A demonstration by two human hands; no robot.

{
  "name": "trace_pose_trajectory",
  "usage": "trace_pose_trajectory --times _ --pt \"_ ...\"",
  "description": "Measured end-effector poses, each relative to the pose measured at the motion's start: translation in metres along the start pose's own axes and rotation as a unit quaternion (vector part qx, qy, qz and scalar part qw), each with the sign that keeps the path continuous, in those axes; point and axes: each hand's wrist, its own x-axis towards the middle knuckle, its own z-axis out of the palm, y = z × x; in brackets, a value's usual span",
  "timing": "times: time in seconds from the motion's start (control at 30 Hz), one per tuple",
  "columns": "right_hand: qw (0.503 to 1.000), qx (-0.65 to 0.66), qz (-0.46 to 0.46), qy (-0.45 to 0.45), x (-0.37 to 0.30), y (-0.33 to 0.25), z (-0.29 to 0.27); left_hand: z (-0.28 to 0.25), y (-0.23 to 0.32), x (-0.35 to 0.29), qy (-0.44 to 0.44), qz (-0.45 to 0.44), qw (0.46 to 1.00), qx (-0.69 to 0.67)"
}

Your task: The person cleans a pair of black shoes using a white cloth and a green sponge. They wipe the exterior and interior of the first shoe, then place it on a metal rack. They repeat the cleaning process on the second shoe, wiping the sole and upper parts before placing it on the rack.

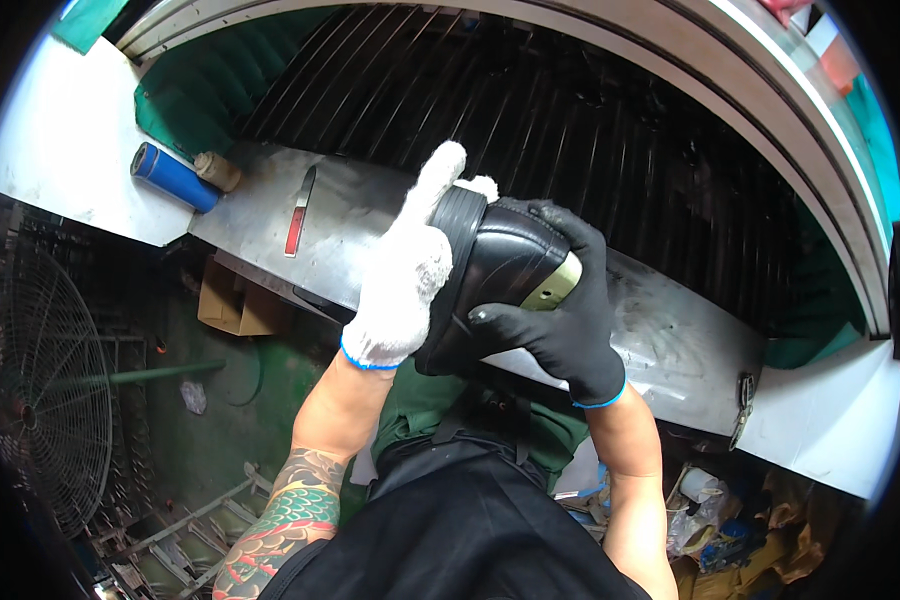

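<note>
A black leather shoe (515, 250) is held up in front of me, above the near edge of the metal ledge. A pale green shoe last (557, 284) with a small hole fills its opening. My left hand (400, 270), in a white knitted glove, lies along the ribbed black sole (458, 235); one finger points up and other fingertips curl over the far end. Around the upper and the last, my right hand (580, 320) in a black glove is closed, thumb on the near side. The palm side of both hands is hidden.
On the metal ledge (660, 310) lies a blade with a red handle (296, 230). A blue roll (175, 178) and a beige container (218, 171) sit at its left. Beyond are dark conveyor slats (490, 100). A large fan (45, 390) stands left, near a cardboard box (232, 300).
</note>
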Motion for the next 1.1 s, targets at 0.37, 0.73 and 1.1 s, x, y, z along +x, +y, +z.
trace_pose_trajectory --times 0.37,0.73,1.1 --pt "0.934 -0.239 -0.177 -0.199 -0.002 -0.036 -0.012 -0.006 0.043 -0.039 -0.080 0.057 0.968 0.230" --pt "0.920 -0.290 -0.205 -0.164 -0.050 -0.016 0.024 -0.002 0.030 -0.100 0.056 0.144 0.977 0.145" --pt "0.826 -0.437 -0.277 -0.222 0.005 -0.009 -0.005 -0.030 -0.016 -0.062 0.015 0.269 0.950 0.156"
